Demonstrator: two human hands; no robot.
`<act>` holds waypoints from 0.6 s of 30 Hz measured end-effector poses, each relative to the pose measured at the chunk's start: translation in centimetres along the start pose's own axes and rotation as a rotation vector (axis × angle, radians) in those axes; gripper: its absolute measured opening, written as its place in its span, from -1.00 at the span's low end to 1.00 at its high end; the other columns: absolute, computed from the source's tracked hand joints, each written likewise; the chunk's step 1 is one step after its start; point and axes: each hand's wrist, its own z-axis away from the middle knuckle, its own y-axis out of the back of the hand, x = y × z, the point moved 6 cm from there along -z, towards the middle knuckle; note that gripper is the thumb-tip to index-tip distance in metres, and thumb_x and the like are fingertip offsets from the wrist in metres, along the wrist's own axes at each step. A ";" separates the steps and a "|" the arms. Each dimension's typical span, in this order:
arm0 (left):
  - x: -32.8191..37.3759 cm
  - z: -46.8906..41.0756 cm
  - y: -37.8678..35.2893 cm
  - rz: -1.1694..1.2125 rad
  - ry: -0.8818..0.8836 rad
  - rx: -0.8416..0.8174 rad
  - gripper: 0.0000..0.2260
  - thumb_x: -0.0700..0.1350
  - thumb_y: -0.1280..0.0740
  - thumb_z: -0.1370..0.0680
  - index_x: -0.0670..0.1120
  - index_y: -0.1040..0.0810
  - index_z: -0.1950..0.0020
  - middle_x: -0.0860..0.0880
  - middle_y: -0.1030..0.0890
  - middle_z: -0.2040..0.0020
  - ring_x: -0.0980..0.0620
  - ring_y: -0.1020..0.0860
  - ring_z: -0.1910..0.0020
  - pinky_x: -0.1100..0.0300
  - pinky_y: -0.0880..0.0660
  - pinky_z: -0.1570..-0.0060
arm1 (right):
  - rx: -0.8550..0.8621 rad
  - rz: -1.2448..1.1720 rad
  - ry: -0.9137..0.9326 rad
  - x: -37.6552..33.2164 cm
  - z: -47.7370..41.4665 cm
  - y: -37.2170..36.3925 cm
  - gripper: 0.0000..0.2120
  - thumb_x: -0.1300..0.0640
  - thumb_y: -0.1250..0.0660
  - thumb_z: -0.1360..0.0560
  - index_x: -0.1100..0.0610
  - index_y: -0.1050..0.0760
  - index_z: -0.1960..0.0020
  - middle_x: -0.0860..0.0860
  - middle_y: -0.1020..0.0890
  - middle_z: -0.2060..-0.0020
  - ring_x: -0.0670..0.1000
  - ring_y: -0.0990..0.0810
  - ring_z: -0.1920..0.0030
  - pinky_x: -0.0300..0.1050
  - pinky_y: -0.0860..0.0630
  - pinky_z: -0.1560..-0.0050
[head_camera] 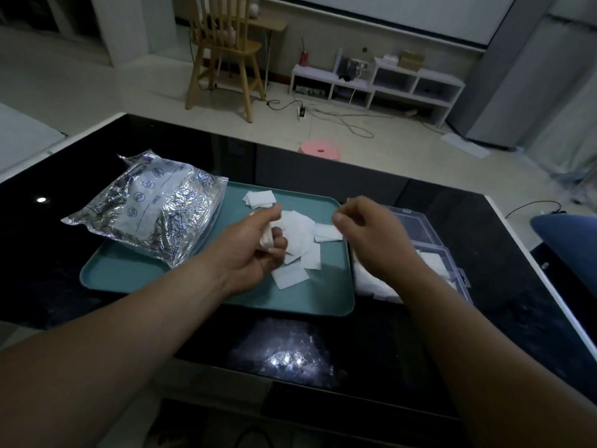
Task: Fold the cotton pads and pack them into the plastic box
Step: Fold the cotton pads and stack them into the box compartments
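Several white square cotton pads lie loose on a teal tray, with a small stack near its far edge. My left hand hovers over the tray, its fingers curled round a folded pad. To the right, my right hand is raised above the clear plastic box; its fingers are loosely curled and I see nothing in them. White pads fill the box's near compartments, partly hidden by my right forearm.
A crinkled silver foil bag lies across the tray's left end. The tray and box sit on a glossy black table. A pink stool, a wooden chair and floor cables stand beyond the table.
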 end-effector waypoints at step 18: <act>-1.6 -0.2 0.3 -1.899 -0.379 0.119 -0.73 0.18 -0.37 -0.51 0.08 -0.50 -0.11 0.00 -0.57 -0.14 -0.09 -0.56 -0.14 0.06 -0.50 -0.05 | -0.332 0.636 -0.004 1.9 -0.8 -7.6 -0.84 -0.01 -0.28 -0.61 0.06 -0.53 -0.10 0.06 -0.65 -0.04 0.10 -0.61 0.01 -0.01 -0.54 0.00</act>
